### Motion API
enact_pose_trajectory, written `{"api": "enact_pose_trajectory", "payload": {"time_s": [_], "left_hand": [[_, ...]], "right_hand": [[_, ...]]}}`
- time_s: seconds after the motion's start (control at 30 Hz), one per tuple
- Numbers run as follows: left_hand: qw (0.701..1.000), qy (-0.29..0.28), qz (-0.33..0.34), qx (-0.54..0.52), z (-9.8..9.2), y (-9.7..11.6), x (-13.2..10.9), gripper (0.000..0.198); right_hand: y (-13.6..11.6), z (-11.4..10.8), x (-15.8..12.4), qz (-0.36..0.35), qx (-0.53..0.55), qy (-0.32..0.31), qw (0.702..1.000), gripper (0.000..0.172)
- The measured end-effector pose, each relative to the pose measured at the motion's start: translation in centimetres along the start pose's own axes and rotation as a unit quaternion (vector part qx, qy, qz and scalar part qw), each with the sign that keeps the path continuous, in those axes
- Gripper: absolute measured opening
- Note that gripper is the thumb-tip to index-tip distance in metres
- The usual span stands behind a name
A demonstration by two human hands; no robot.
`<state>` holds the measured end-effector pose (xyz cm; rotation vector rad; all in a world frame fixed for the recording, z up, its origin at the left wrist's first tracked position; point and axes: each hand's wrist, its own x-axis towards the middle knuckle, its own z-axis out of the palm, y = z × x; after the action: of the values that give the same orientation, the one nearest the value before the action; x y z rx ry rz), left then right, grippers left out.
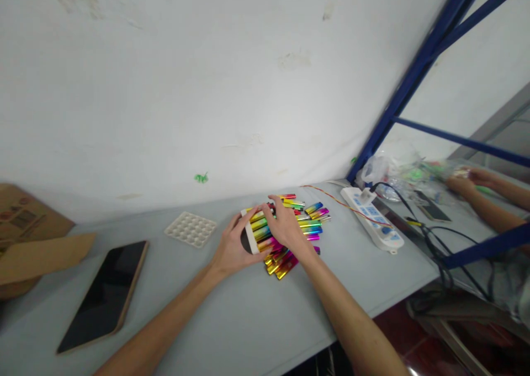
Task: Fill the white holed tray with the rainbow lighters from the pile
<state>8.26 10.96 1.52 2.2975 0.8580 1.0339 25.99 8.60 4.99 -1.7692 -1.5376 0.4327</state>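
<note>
A small white box [249, 238] with a dark end lies on the grey table, holding several shiny rainbow-coloured lighter-like sticks. My left hand [235, 244] is wrapped round its left end, thumb and fingers on opposite sides. My right hand [282, 221] lies over the sticks at the box's right side, fingers bent onto them; whether it grips one is hidden. More metallic sticks [313, 226] are spread in a loose pile to the right of the box, and gold and magenta ones [281, 264] lie just below my right hand.
A white tray with round pockets [191, 229], a dark phone [105, 293] and an open cardboard box [33, 227] are on the left. At right are a power strip [375, 221], cables and a blue frame [397, 97]. Beyond it, another person's hands [467, 180] work near plastic bags.
</note>
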Motion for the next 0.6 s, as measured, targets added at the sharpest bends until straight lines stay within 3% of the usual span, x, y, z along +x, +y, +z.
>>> {"api": "enact_pose_trajectory", "payload": {"time_s": [0.3, 0.6], "left_hand": [[1.000, -0.005, -0.010, -0.011, 0.0, 0.1, 0.1, 0.094], [1.000, -0.012, -0.005, -0.011, 0.2, 0.2, 0.2, 0.095]], "right_hand": [[0.3, 0.3, 0.6, -0.002, -0.013, 0.014, 1.000, 0.038], [1.6, 0.0, 1.3, -0.013, 0.050, -0.006, 0.999, 0.029]]}}
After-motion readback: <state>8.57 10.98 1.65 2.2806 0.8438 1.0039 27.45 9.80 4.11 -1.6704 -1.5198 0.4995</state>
